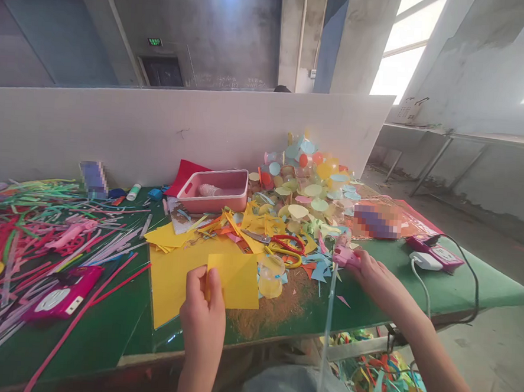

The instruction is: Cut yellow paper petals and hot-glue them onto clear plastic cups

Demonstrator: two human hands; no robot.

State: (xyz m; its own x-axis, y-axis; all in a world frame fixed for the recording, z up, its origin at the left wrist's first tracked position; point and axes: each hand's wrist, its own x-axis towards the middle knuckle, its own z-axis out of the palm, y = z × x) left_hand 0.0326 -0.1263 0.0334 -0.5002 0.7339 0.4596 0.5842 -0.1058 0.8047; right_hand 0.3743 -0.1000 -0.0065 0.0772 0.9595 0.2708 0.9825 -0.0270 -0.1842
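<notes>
Where room remains: bare green surface (482, 286) lies right of the scraps; its front edge passes beneath both forearms.
Which way it points: yellow paper square (234, 280) has no clear long axis, sits slightly tilted, and overlies a larger yellow sheet (172, 285).
Left grip (202, 310): closed, pinching the square's lower-left edge, so the square extends rightward from it.
Right grip (372, 279): closed around a pink plastic tool (345, 255), with a clear rod (327, 336) hanging below, near red-handled scissors (286, 251).

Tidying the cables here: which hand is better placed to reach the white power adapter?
Right, probably: the right hand is nearer the adapter, though it grips a pink tool. The left hand pinches a yellow paper sheet, farther off.
</notes>
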